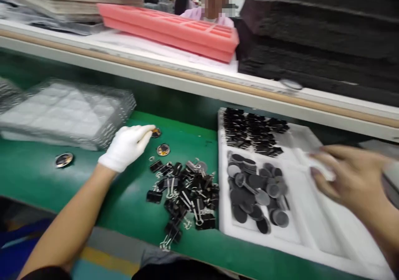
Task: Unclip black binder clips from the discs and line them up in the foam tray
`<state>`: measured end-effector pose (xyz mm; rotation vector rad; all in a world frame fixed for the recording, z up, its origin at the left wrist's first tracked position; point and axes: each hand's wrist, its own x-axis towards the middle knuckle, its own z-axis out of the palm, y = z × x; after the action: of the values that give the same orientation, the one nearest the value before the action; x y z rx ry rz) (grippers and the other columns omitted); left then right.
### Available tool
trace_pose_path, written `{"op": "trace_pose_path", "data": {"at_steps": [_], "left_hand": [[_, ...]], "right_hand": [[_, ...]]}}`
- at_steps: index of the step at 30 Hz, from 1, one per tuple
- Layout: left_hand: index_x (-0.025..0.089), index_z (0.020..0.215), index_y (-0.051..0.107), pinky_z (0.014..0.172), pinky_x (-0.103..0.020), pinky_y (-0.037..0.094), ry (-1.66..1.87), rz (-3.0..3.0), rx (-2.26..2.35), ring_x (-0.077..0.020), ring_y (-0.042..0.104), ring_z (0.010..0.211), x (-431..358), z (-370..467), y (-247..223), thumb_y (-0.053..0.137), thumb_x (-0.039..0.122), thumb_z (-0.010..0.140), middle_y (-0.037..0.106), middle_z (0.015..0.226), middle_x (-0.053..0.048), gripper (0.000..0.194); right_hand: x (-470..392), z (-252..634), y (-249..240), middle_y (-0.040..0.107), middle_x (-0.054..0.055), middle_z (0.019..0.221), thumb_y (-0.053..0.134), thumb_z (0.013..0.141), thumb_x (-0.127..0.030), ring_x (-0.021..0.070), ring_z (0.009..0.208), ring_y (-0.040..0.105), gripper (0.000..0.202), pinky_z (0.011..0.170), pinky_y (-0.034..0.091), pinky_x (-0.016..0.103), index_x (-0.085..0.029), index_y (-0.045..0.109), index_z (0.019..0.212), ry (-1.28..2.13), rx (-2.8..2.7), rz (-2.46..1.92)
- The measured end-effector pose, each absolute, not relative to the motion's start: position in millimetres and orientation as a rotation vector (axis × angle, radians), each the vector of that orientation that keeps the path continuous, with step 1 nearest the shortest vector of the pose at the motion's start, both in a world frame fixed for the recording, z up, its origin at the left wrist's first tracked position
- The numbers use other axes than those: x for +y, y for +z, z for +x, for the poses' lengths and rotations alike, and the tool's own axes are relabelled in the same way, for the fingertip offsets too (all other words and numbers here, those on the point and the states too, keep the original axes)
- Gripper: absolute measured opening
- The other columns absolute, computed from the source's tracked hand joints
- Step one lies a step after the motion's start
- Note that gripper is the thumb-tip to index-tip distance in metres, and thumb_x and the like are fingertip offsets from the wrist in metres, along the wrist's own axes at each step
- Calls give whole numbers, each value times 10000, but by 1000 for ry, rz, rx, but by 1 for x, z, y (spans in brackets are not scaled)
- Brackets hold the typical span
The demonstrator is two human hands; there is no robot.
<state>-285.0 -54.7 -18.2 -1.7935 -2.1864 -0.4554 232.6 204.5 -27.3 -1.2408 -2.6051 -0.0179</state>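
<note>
My left hand (123,149), in a white glove, has its fingers together on the edge of a small round metal-rimmed disc (156,133) with a dark and orange face. A similar disc (163,149) lies just in front of it, and a third disc (64,160) is farther left on the green table. My right hand (346,174), bare and blurred, is over the right side of a white foam tray (297,230). Its fingers are closed round a white thing (324,165) too smeared to name. A loose heap of black binder clips (187,188) lies between my hands.
Inside the tray are dark round discs (249,188) and rows of black binder clips (249,130). Stacked clear plastic trays (68,114) stand at left. Above runs a shelf edge (187,84) with a pink foam tray (168,30) and black foam stacks (324,39). A person (218,16) is beyond.
</note>
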Motion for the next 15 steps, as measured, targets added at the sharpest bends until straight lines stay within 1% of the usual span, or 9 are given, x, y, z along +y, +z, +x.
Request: {"op": "trace_pose_path", "data": {"at_steps": [1,3,5,6,8,10,11,13,15], "left_hand": [[262,1370,682,956,-423,529,-396,-1845,-2222,-257,728,1076,-58,-287,-18,364,351,1060,773,1203,-78,453],[296,1434,632,991,-433,505,-266,-1946,-2274,-270,686,1176,-62,-290,-19,377,397,1067,729,1300,-75,458],[316,1463,599,1043,-440,476,-176,-2035,-2321,-286,637,1263,-63,-289,-21,431,472,1054,683,1385,-68,469],[315,1484,576,1059,-428,469,-153,-2084,-2353,-284,623,1285,-61,-288,-21,453,504,1044,665,1414,-66,494],[304,1528,527,1043,-388,481,-84,-2189,-2423,-277,628,1280,-54,-283,-21,486,544,1025,643,1439,-73,559],[287,1535,520,977,-362,508,48,-2263,-2478,-285,656,1228,-43,-277,-19,545,564,988,641,1420,-91,614],[280,1513,546,937,-358,517,114,-2278,-2494,-292,672,1188,-36,-275,-18,578,567,964,653,1384,-98,620],[271,1422,624,873,-353,520,194,-2300,-2481,-297,691,1110,-20,-270,-16,614,564,931,682,1279,-98,572],[264,1319,680,830,-345,514,202,-2336,-2426,-287,700,1039,-1,-263,-16,605,561,925,697,1183,-90,499]], "right_hand": [[195,222,-43,691,167,1331,555,912,-557,380,1265,631,331,1027,438,580,-395,780,1093,113,-2697,-1137],[188,206,-66,725,118,1285,528,926,-535,354,1193,677,325,1018,493,555,-423,749,1136,396,-2802,-976],[191,198,-79,731,79,1277,518,941,-535,335,1174,690,297,1004,535,527,-443,742,1114,612,-2779,-946],[194,196,-82,733,61,1274,538,931,-558,328,1166,693,279,954,568,501,-451,747,1082,682,-2748,-974],[202,195,-80,737,44,1262,595,876,-652,327,1118,707,309,761,606,445,-450,762,1039,803,-2715,-1055],[209,194,-75,755,66,1188,633,788,-789,323,997,726,448,593,564,396,-413,780,982,899,-2723,-1145],[212,194,-72,762,91,1121,643,733,-861,314,925,726,542,562,539,383,-387,787,955,929,-2724,-1176],[218,192,-66,756,140,1004,638,643,-967,287,830,708,696,585,515,385,-353,797,929,953,-2716,-1185],[223,188,-58,749,180,960,620,607,-1015,265,798,693,760,637,506,406,-343,808,909,946,-2675,-1167]]}}
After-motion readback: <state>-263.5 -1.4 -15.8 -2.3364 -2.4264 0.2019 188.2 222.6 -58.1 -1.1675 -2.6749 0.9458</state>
